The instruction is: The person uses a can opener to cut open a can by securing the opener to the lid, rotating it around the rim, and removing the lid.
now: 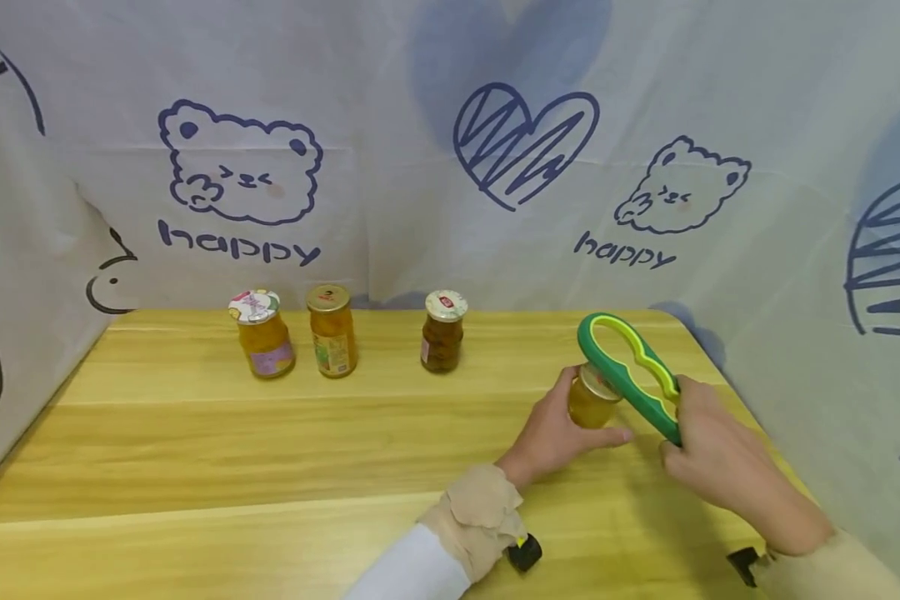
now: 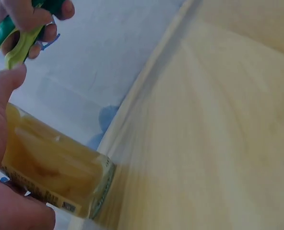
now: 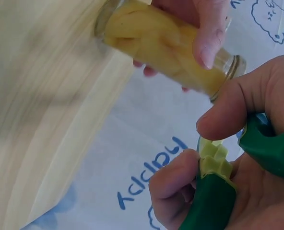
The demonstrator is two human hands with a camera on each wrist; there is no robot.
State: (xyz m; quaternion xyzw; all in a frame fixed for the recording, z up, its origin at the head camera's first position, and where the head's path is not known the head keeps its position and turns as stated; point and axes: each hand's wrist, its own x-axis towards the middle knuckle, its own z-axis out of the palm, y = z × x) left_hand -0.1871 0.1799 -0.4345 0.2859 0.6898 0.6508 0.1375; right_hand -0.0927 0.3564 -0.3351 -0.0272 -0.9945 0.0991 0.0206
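My left hand (image 1: 551, 437) grips a glass jar of yellow fruit (image 1: 591, 408) at the right part of the table. In the left wrist view the side and base of this jar (image 2: 55, 165) show, with a label strip along it. The base is at or close to the tabletop; I cannot tell whether it touches. My right hand (image 1: 727, 446) holds a green and yellow jar opener (image 1: 630, 387) by its handle end. The opener's looped end is over or beside the jar's lid. In the right wrist view the fingers curl round the green handles (image 3: 211, 203).
Toward the back of the wooden table (image 1: 270, 458) stand a jar with a patterned lid (image 1: 266, 346), a taller jar with a gold lid (image 1: 333, 333) and a dark jar with a white lid (image 1: 442, 337). A printed cloth (image 1: 390, 183) hangs behind and at both sides.
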